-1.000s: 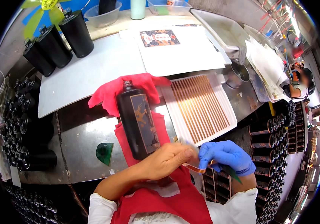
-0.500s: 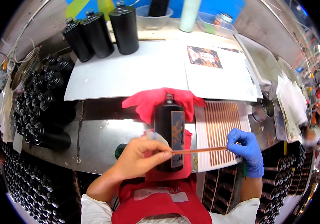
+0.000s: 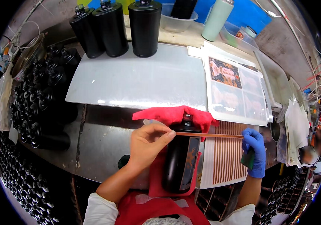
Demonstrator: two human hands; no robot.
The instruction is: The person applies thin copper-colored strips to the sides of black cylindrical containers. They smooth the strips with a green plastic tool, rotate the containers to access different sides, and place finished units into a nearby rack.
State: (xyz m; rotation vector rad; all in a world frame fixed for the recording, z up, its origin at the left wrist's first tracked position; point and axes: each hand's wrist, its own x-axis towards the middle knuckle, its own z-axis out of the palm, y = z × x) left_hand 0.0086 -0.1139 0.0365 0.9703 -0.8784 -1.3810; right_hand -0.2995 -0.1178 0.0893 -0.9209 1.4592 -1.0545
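Since a moment ago the copper strip (image 3: 209, 134) has risen from the black bottle's (image 3: 181, 159) middle to span its shoulder. Left hand (image 3: 148, 144) pinches the strip's left end; gloved right hand (image 3: 253, 150) grips the right end, well apart. That bottle lies on a red cloth (image 3: 175, 114), near centre. Far left, three black bottles (image 3: 112, 28) stand upright; a clear tub (image 3: 175, 20) holds something dark.
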